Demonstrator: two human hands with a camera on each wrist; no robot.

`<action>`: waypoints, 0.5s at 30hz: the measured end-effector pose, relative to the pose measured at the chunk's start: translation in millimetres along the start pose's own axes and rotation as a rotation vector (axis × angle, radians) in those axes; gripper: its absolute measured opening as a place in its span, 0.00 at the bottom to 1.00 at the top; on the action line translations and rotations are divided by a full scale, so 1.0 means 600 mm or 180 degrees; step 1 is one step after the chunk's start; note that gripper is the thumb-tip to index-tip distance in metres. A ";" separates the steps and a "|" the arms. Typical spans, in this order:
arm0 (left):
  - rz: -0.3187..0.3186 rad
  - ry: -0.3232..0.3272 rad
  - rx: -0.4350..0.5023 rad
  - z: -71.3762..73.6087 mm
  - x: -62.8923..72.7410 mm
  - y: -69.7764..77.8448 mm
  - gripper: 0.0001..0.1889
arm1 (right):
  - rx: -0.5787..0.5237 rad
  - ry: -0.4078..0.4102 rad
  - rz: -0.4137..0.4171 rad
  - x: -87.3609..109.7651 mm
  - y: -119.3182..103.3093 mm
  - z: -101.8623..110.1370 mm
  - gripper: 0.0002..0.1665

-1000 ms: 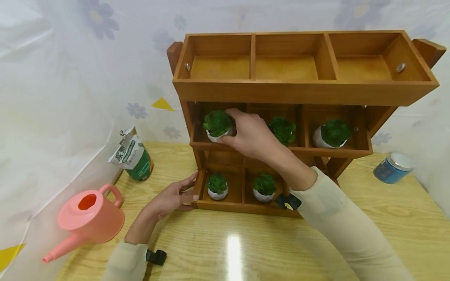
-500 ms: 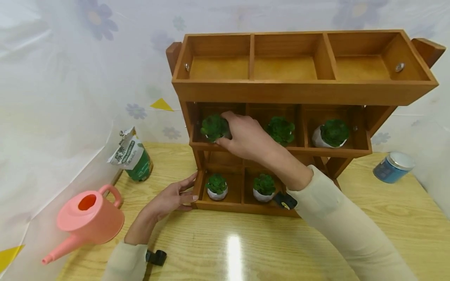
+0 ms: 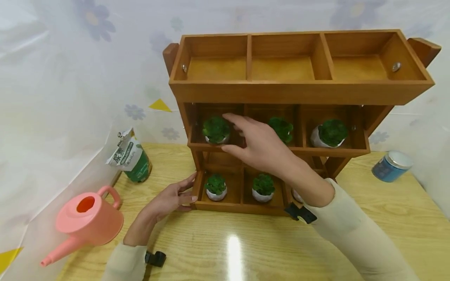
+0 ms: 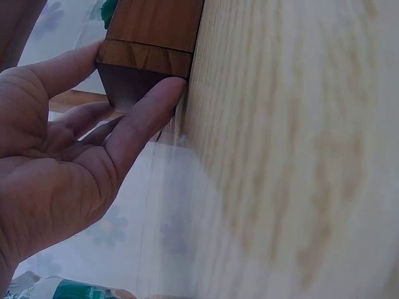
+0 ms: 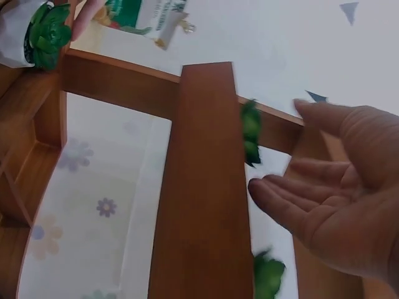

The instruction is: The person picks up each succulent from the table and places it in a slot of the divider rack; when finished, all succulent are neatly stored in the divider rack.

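A succulent in a white pot [image 3: 216, 130] stands in the left compartment of the middle tier. To its right, my right hand [image 3: 261, 144] has thumb and fingers spread apart, clear of the pot in the head view. In the right wrist view that hand [image 5: 349, 180] holds nothing. My left hand [image 3: 172, 199] touches the left end of the wooden shelf's bottom tier [image 3: 219, 207]. The left wrist view shows its fairly straight thumb and fingers against the box's end corners [image 4: 146, 59].
Potted succulents also stand in the middle tier, like the one at right [image 3: 330, 133], and in the bottom tier, partly behind my right arm. A pink watering can [image 3: 89, 220] and a clipped green-white bag [image 3: 131, 158] stand left; a blue jar [image 3: 391, 167] stands right.
My right hand has let go of the potted succulent and drawn back to the right, its fingers spreading. The pot settled into the left compartment. My left hand stays at the shelf's end.
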State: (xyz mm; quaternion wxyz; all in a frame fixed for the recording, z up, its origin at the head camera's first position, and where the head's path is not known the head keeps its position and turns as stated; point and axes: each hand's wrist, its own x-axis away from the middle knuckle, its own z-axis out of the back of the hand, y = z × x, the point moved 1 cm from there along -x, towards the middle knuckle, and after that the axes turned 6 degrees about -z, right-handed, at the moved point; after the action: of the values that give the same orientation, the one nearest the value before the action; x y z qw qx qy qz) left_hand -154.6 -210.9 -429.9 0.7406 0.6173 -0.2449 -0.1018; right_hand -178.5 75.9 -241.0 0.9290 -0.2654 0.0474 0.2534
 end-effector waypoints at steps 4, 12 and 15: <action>-0.0005 -0.0007 -0.0095 0.002 0.001 0.002 0.44 | -0.0399 0.0059 0.0093 0.043 0.020 0.015 0.39; -0.0083 0.0262 -0.1192 -0.003 0.016 0.020 0.39 | -0.0522 0.0016 0.0147 0.149 0.091 0.032 0.36; -0.0200 0.0567 -0.1781 0.003 0.024 0.032 0.41 | -0.0394 0.0258 0.0277 0.193 0.130 0.030 0.39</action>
State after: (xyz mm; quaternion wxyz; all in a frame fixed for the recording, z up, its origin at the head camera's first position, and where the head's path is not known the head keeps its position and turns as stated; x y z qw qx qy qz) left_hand -145.8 -215.0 -407.7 0.8972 0.4029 -0.1220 -0.1337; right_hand -117.7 193.5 -288.0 0.8963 -0.3301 0.0806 0.2850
